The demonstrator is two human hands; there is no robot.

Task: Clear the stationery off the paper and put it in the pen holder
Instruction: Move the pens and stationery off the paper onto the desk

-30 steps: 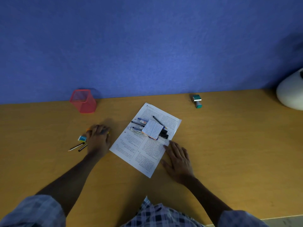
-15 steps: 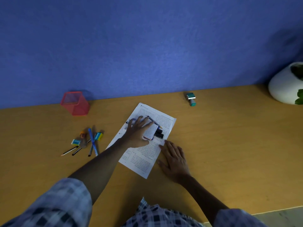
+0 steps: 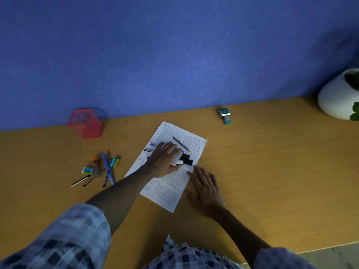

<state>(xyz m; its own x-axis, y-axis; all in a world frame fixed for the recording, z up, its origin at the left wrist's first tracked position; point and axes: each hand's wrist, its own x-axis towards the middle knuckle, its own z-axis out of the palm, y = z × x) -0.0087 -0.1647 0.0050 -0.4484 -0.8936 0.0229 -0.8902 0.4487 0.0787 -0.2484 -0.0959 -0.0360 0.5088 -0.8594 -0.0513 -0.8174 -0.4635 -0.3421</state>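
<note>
A printed paper sheet (image 3: 171, 183) lies at an angle in the middle of the desk. On its upper half lie a pencil (image 3: 181, 144), black markers (image 3: 186, 159), a small note pad (image 3: 178, 159) and pens partly hidden under my left hand (image 3: 162, 159). That hand lies flat over the pile with fingers spread. My right hand (image 3: 206, 188) rests flat on the desk at the paper's right edge, fingertips touching it. The red mesh pen holder (image 3: 85, 123) stands at the back left by the wall.
Left of the paper lies a loose heap: a blue pen (image 3: 107, 168), several pencils, two erasers (image 3: 114, 163) and an orange piece. A green stamp (image 3: 225, 115) sits at the back right, a white plant pot (image 3: 339, 95) at the far right. Blue wall behind.
My left hand left the heap on the left, crossed to the paper and now lies on the stationery pile there. My right hand stayed at the paper's edge.
</note>
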